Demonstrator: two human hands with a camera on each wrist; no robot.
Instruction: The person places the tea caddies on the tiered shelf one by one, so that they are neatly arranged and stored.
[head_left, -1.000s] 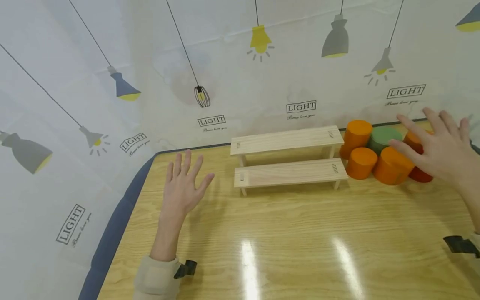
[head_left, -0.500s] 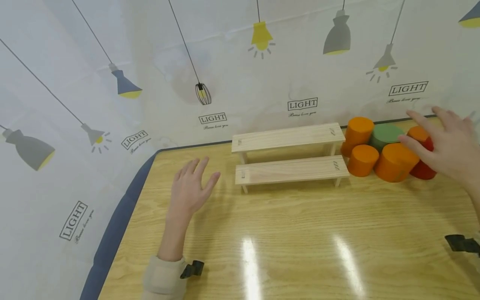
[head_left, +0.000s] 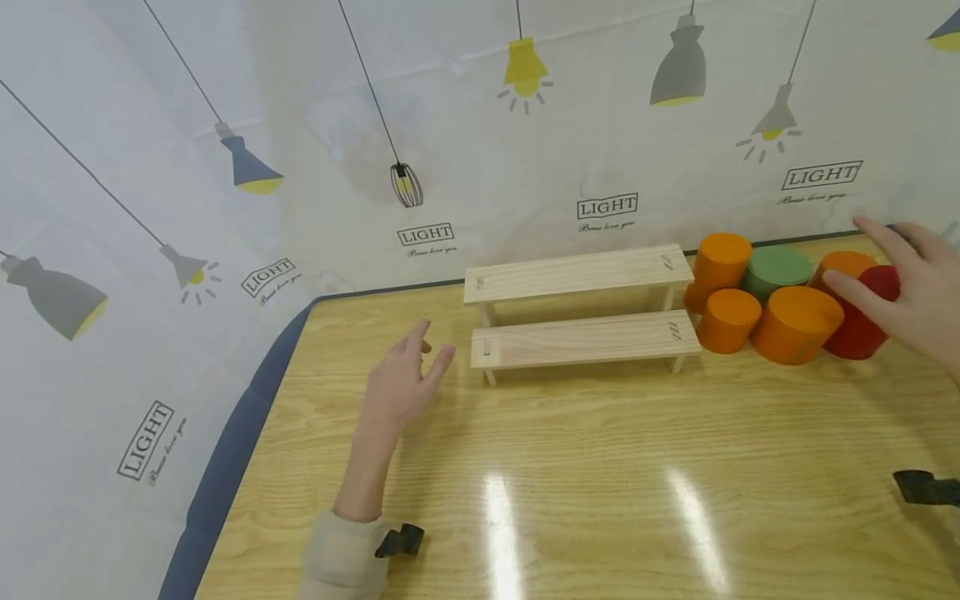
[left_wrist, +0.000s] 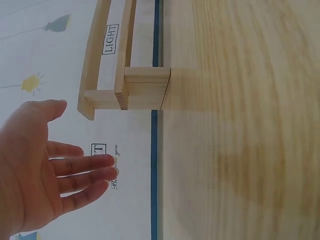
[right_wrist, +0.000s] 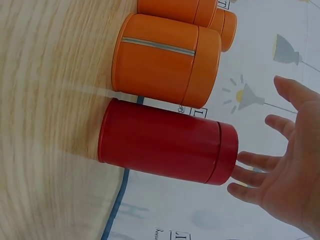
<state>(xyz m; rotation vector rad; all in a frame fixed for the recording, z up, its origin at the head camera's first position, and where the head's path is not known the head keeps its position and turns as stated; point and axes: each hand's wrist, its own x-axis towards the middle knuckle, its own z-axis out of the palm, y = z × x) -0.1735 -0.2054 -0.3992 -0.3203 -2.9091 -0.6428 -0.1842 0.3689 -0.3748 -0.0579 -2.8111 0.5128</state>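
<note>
A two-tier wooden rack (head_left: 585, 337) of pale boards stands at the back of the table. My left hand (head_left: 401, 383) hovers just left of it, fingers relaxed and holding nothing; in the left wrist view the palm (left_wrist: 30, 170) faces the rack's end. Right of the rack, lidded canisters crowd together: several orange ones, among them a wide one (head_left: 797, 325) and a small one (head_left: 728, 321), a green one (head_left: 780, 271) and a tall red canister (right_wrist: 167, 142). My right hand (head_left: 918, 287) is above and right of the red canister, fingers spread, grasping nothing; whether its fingertips touch the lid I cannot tell.
Behind the table (head_left: 570, 475) hangs a white curtain (head_left: 480, 167) printed with lamps. A blue padded edge (head_left: 240, 442) runs along the table's left side. The canisters stand close to the rack's right end.
My left hand has shifted right toward the rack, its fingers bending. My right hand has drifted right, leaving more of the red canister in sight. Rack and canisters have stayed put.
</note>
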